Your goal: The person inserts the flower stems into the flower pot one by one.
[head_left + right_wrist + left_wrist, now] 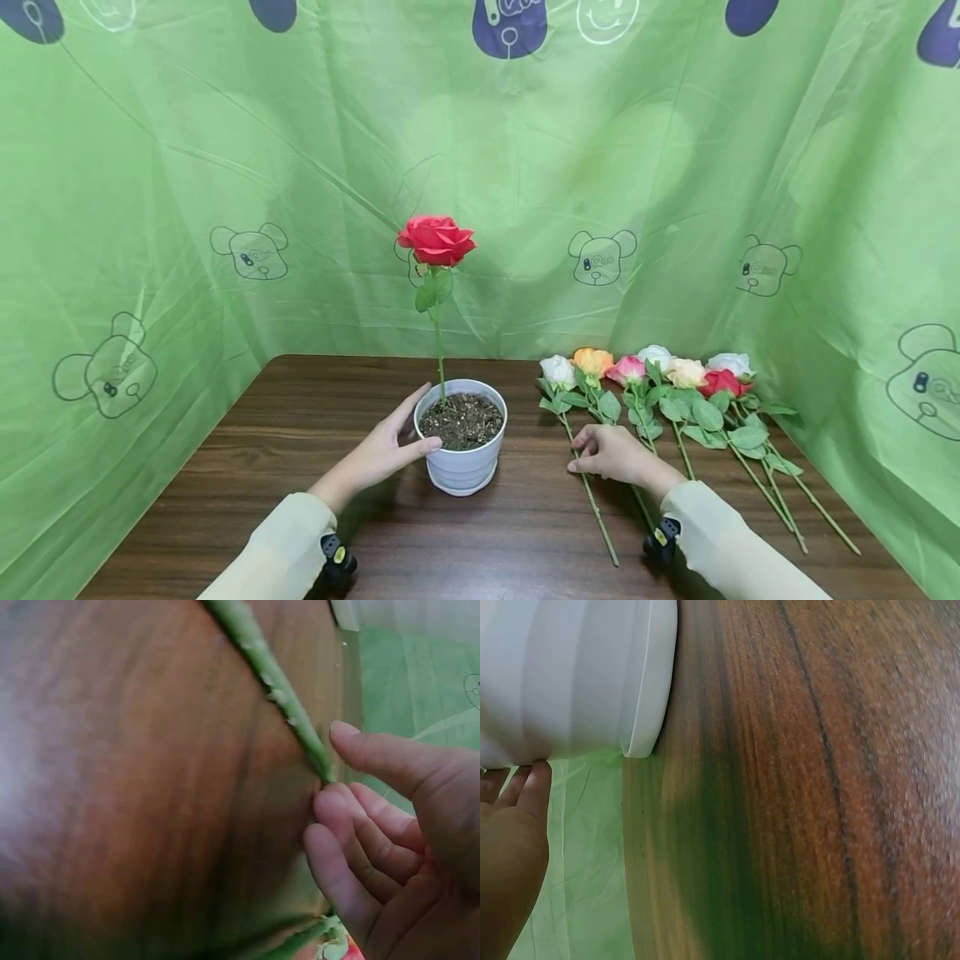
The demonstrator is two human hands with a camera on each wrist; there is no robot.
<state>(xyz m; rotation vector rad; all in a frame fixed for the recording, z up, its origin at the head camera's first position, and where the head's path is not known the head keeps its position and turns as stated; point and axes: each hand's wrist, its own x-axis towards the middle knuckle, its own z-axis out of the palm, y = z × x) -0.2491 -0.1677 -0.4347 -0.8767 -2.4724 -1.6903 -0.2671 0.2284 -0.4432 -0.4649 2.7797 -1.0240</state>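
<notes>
A single red artificial rose (437, 242) stands upright in a white flower pot (463, 471) filled with dark soil. My left hand (378, 454) holds the pot from its left side, thumb at the front rim; the left wrist view shows fingertips (534, 784) against the pot's wall (562, 675). On the right, a white rose (558, 372) lies with its stem (596, 508) pointing toward me. My right hand (615, 452) is at that stem. Seen from the right wrist, the stem (274, 690) runs between thumb and fingers, with a gap beside the thumb (375, 754).
Several more roses lie at the right on the brown wooden table (525, 533), among them an orange one (593, 363), a pink one (627, 370) and a red one (723, 383). Their leafy stems overlap. Green printed cloth (495, 167) surrounds the table's back and sides.
</notes>
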